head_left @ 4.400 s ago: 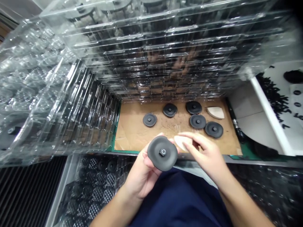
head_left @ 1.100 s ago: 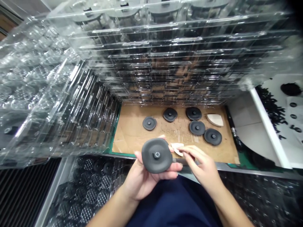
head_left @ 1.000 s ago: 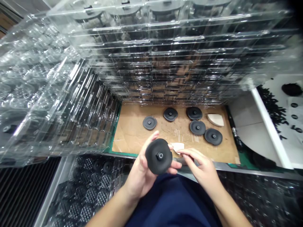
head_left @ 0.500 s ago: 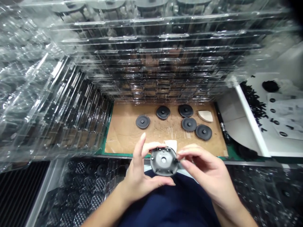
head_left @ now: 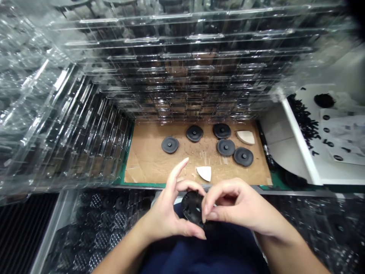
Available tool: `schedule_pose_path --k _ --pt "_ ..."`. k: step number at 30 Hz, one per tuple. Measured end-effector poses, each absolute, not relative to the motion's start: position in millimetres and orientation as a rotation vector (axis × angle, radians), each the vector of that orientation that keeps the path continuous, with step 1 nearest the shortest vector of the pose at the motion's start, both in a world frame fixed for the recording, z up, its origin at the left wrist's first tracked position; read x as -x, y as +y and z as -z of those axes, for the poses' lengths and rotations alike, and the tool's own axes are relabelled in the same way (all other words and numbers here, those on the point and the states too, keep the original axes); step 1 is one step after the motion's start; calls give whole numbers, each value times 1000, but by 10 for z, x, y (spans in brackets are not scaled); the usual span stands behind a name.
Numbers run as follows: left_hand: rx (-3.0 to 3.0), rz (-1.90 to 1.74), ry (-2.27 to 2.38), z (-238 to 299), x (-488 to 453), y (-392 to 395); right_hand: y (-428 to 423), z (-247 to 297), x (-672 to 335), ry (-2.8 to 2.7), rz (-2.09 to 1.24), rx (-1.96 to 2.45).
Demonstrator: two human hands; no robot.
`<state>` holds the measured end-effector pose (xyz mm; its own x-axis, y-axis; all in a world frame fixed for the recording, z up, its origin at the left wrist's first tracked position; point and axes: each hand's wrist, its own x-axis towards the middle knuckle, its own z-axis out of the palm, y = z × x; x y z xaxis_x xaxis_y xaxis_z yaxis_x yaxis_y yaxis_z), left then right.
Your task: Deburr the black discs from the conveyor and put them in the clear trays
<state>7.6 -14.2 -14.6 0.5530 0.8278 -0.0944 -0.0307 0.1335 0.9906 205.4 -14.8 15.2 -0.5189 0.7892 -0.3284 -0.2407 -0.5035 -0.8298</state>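
Observation:
Close to my body, a round black plastic part is tilted between my hands. My left hand grips it by the rim, thumb below and a finger above, with the index finger raised. Pinched at its right edge are the thumb and fingertips of my right hand, which hide that side; whether a small piece is between them I cannot make out. Beyond the hands, similar dark discs, such as this one and another, lie on a cardboard sheet. A white wedge-shaped piece lies just past my fingers.
Clear plastic trays are stacked high behind and to the left. At right, a white bin holds a heap of small black pieces. A second pale wedge lies near more discs. Trays with dark parts sit below the table edge.
The black part has turned from facing me to a steep tilt. My right hand has moved left over its edge, fingers now more curled. The white wedge has come into fuller view.

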Motion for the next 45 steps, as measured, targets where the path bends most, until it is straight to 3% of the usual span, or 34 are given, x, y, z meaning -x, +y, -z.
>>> schedule_pose_path --k 6,20,35,45 --pt "-1271 -773 792 148 -96 -146 -245 -107 -2056 -911 -1963 1028" --pt "-1322 -1106 832 100 -201 -167 -387 -150 -2066 -1340 -1240 1241" --pt "-1684 -1242 892 102 -186 -207 -433 -177 -1913 -1267 -1154 1390" --pt "-1664 -1258 915 107 -165 -282 -446 -171 -1919 -1163 -1292 1376"
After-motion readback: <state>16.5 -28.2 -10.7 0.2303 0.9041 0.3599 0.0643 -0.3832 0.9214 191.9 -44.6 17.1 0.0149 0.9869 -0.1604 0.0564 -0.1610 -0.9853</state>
